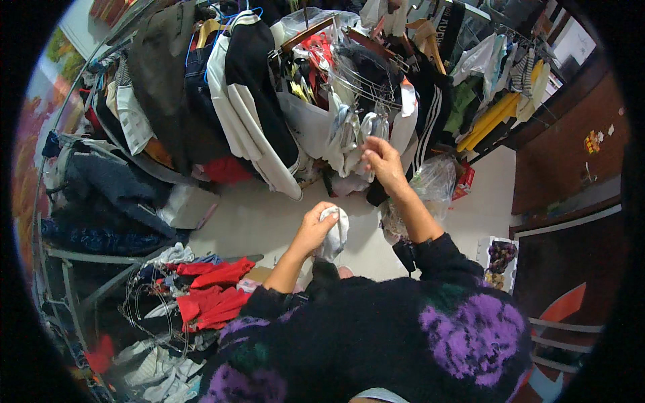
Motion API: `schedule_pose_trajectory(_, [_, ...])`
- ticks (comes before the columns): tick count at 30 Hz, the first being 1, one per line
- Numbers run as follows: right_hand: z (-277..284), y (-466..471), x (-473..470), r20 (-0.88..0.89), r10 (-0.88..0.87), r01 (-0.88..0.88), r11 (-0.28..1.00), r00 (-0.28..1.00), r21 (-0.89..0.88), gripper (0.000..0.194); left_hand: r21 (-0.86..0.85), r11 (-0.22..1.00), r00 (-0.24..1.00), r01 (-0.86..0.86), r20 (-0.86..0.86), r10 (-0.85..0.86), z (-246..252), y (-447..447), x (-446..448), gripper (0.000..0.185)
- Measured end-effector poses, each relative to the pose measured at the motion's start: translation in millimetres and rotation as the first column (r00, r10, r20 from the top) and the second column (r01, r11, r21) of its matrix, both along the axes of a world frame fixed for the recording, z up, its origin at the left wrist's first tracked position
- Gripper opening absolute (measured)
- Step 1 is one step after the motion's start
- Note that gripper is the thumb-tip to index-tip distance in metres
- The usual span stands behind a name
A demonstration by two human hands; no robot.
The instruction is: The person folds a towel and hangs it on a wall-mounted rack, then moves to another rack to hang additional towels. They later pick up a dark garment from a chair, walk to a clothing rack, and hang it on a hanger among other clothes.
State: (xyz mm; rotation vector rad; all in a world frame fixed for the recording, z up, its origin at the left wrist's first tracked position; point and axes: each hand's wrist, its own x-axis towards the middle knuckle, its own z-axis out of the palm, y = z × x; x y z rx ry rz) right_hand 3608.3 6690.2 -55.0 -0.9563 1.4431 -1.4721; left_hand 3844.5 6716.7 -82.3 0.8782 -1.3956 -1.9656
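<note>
My left hand is closed round a white cloth, perhaps a sock, low in front of my body. Higher and to the right, my right hand is raised with its fingers partly bent and apart, with nothing seen in it. Just behind its fingertips hang several pale cloths, apparently socks, clipped to a metal hanger. A black and white jacket hangs on the rack to the left of them.
More clothes hang along the top, among them a dark grey garment. Red cloths and wire hangers lie in a pile at the lower left. A clear plastic bag stands on the floor. A white crate is at the right, by a dark door.
</note>
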Motion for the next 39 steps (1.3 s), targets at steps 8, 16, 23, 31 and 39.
schedule_pose_trajectory(8, [5,-94,-17,-0.329,-0.158,0.118,0.983,0.931,-0.139,0.042,-0.414,0.908,0.998,0.065,0.016,-0.065,6,-135,-55,0.019])
schedule_pose_trajectory(16, [20,-81,-33,0.182,0.030,-0.048,0.994,0.983,0.097,0.020,-0.472,0.835,0.954,0.285,0.055,-0.295,10,-194,-83,0.019])
schedule_pose_trajectory(23, [14,-81,-18,-0.227,-0.071,0.090,0.993,0.971,0.072,0.021,-0.353,0.733,0.812,0.581,0.194,-0.551,15,-191,-79,0.018])
schedule_pose_trajectory(31, [14,-85,-26,-0.018,0.116,-0.114,0.992,0.993,0.061,0.024,-0.338,0.929,0.988,0.148,0.005,-0.155,12,-178,-88,0.014])
schedule_pose_trajectory(39, [23,-78,-35,0.150,0.206,-0.213,0.977,0.967,0.032,0.023,-0.414,0.908,0.997,-0.072,-0.058,0.053,17,-158,-97,0.013])
